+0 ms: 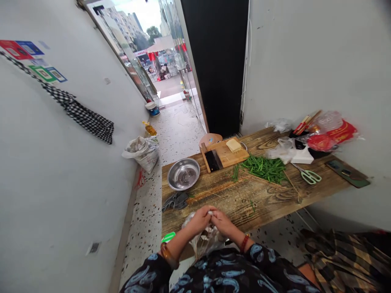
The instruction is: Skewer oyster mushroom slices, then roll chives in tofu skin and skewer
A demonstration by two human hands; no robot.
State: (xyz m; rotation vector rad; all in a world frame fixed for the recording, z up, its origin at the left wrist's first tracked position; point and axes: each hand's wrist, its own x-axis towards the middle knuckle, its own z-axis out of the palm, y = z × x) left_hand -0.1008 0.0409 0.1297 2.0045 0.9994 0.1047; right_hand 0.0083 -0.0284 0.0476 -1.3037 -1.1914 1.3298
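Observation:
My left hand (200, 218) and my right hand (222, 222) meet at the front edge of the wooden table (220, 203). Both are closed, fingers pressed together around the gathered top of a clear plastic bag (201, 243). The bag hangs below them in front of my body, and its contents cannot be made out. A crumpled grey cloth (176, 201) lies left of my hands, beyond it a steel basin (183, 175). Farther back, a cleaver (213, 160) rests on a cutting board (225, 158) beside a pale yellow block (233, 145). Cut green stalks (265, 167) are heaped to its right.
Green-handled scissors (310, 176) and a phone (336, 164) on a dark green mat lie at the right. Plastic bags (284, 150) and a red bag (342, 132) crowd the back right corner. A filled white sack (142, 151) stands on the floor at left.

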